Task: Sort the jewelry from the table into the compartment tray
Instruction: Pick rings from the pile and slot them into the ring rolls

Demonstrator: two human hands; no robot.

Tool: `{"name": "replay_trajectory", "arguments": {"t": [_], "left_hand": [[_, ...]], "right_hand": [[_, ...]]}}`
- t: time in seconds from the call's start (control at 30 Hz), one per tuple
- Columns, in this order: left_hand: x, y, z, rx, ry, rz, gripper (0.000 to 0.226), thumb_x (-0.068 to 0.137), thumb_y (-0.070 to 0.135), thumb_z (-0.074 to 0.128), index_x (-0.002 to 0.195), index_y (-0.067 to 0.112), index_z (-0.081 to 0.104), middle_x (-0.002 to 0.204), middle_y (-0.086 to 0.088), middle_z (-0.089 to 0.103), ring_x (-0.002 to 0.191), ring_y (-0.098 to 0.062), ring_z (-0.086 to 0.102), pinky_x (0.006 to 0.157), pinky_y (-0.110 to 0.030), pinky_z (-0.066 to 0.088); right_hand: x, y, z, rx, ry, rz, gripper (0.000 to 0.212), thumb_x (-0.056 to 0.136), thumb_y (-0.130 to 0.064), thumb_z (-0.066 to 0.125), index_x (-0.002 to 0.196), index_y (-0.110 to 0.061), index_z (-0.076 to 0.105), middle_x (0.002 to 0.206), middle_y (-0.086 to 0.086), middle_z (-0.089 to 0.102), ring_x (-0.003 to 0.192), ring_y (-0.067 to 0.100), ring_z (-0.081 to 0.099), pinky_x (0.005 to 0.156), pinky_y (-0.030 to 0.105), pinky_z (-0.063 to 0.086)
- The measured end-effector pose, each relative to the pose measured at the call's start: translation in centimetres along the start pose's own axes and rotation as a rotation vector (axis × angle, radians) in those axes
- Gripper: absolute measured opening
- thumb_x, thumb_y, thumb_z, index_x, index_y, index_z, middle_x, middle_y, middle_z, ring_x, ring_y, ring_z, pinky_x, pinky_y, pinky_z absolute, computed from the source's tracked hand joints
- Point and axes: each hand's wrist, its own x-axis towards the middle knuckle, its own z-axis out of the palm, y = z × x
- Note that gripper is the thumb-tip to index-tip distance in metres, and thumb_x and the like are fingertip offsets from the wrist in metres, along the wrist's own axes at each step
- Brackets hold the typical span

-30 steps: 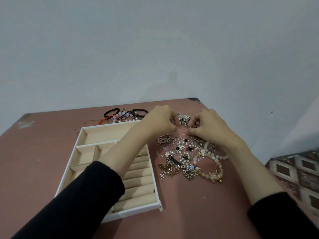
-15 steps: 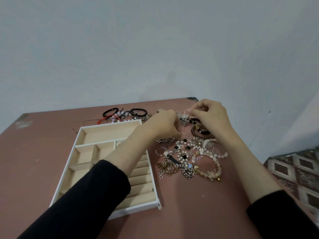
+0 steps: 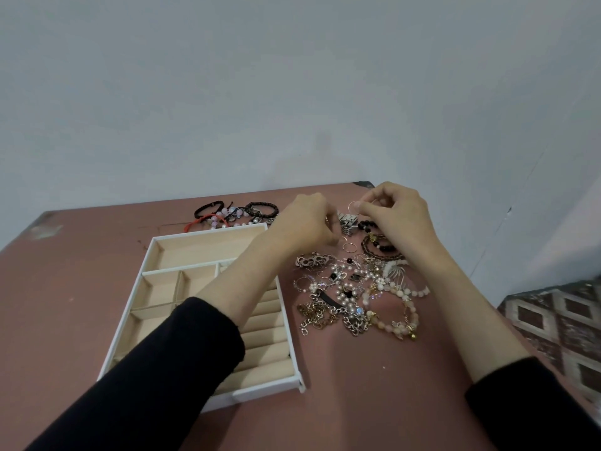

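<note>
Nearest: left sleeve (image 3: 146, 369) at 7 o'clock, right sleeve (image 3: 536, 405) at 5 o'clock, both black, with bare forearms running up toward 12. The left forearm crosses over the compartment tray (image 3: 153, 252) and hides part of its middle. The tray has a white rim and beige lining and sits on the pink-brown table (image 3: 374, 402). It has ring rolls (image 3: 263, 340) down the right column, small cells on the left and one long cell along the far edge.

At 3 o'clock of the tray, just beside it on the table, is the jewelry pile (image 3: 354, 294).
- **Near edge:** chains (image 3: 320, 315) at 7 o'clock, a pink beaded bracelet (image 3: 405, 315) at 5.
- **Middle:** pearls and small dark stones, tangled.
- **10 o'clock:** a silver heart piece (image 3: 313, 260).
- **1 o'clock:** dark bead bracelets (image 3: 380, 247).
- **12 o'clock:** a small loose hoop (image 3: 349, 246) lying flat.

Past that, the left hand (image 3: 305, 222) hangs over the pile's far edge with its fingers curled under. The fingertips are blurred, so I can't tell whether it holds anything. At its 3 o'clock is the right hand (image 3: 400, 216), near it but apart. Its thumb and forefinger are pinched on a thin hoop (image 3: 349, 206), held clear of the pile. A metal link piece (image 3: 348, 220) lies on the table between the hands.

Farthest: a second bunch of bracelets (image 3: 234, 213) in black, red and pink beads, at 12 o'clock of the tray, just past its far rim. The grey wall (image 3: 292, 92) is behind. A patterned surface (image 3: 559, 320) shows off the table edge at 3 o'clock.
</note>
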Motion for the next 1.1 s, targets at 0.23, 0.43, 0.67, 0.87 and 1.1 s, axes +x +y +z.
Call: {"name": "replay_trajectory", "arguments": {"t": [0.23,0.43,0.67,0.87,1.1], "left_hand": [[-4.0,-1.6,-2.9,-0.146,0.184,-0.033,0.012,0.072,0.019,0.078,0.075,0.013,0.068,0.059,0.011,0.060,0.051,0.006,0.052,0.052,-0.002,0.038],[-11.1,-5.2,-4.1,-0.235,0.354,-0.117,0.014,0.069,0.026,0.080,0.068,0.017,0.069,0.060,0.010,0.064,0.058,0.000,0.057,0.052,-0.007,0.039],[-13.4,-7.0,-4.5,-0.441,0.445,-0.117,0.012,0.068,0.022,0.081,0.069,0.016,0.070,0.059,0.014,0.065,0.057,0.004,0.053,0.054,-0.008,0.039],[-13.5,-7.2,-4.5,-0.408,0.455,-0.103,0.011,0.070,0.021,0.079,0.069,0.017,0.070,0.062,0.012,0.063,0.060,0.004,0.054,0.055,-0.006,0.038],[-13.3,-7.1,-4.0,-0.390,0.425,-0.090,0.010,0.071,0.021,0.078,0.071,0.015,0.070,0.067,0.005,0.066,0.061,0.001,0.054,0.054,-0.006,0.038]], "right_hand": [[-0.6,-0.5,0.2,0.067,-0.023,0.030,0.011,0.079,-0.022,0.072,0.079,-0.015,0.063,0.073,0.000,0.063,0.054,0.001,0.058,0.050,0.016,0.047],[-3.1,-2.5,2.6,0.203,-0.235,0.013,0.008,0.082,-0.017,0.069,0.077,-0.018,0.063,0.067,-0.002,0.064,0.058,0.006,0.055,0.053,0.016,0.043],[-6.2,-5.2,5.0,0.228,-0.483,-0.135,0.008,0.079,-0.010,0.070,0.077,-0.012,0.063,0.068,0.000,0.063,0.066,0.016,0.058,0.065,0.032,0.050],[-7.5,-5.8,5.0,0.138,-0.590,-0.227,0.012,0.077,-0.004,0.072,0.072,-0.011,0.063,0.062,0.000,0.062,0.054,0.006,0.050,0.053,0.024,0.045],[-8.0,-5.5,5.5,0.022,-0.663,-0.322,0.013,0.075,-0.004,0.074,0.070,-0.012,0.064,0.060,-0.003,0.058,0.054,0.001,0.044,0.054,0.013,0.038]]}}
